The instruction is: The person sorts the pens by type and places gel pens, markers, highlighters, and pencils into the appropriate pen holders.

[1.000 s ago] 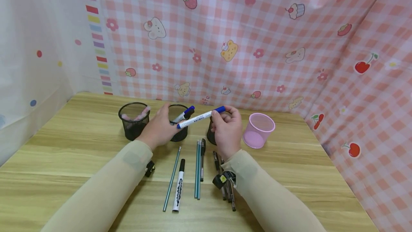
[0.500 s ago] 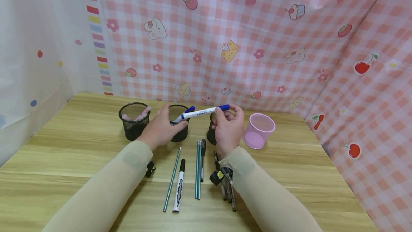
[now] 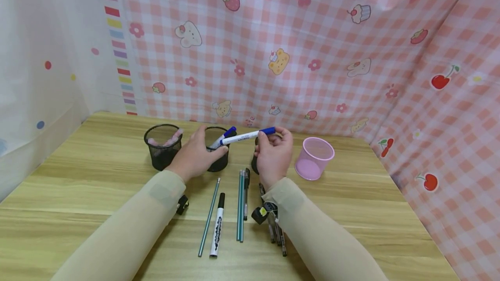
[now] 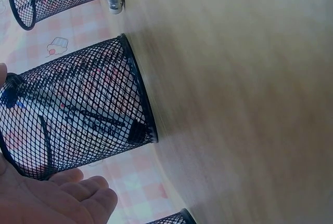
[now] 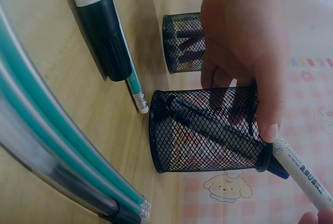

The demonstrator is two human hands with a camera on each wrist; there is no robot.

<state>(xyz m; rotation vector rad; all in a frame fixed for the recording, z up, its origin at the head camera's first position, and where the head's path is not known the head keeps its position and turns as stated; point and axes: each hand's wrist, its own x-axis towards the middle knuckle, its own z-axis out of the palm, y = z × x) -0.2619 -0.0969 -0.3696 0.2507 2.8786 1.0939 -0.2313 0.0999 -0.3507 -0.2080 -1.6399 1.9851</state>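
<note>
The right hand has eased slightly left since half a second ago, taking the white marker with it; I see the left hand stay where it was. Both forearms reach forward over the desk from the near edge, and the hands come close together.

On my head view, the right hand's thumb and fingers pinch the marker at its blue-capped end, holding it nearly level, with its other end pointing left. That end sits at the rim of the second mesh pen cup from the left, just beside the left thumb; I can't tell whether they touch.

The left hand grasps that same cup near its top, thumb on the near side and fingers round the far side. A blue-capped marker leans inside it.

Left of the left hand I have a black mesh cup holding something pink. Another black cup is mostly hidden behind the right hand, and a pink mesh cup stands to its right. Nearer me lies a black-capped marker beside a teal pencil.
</note>
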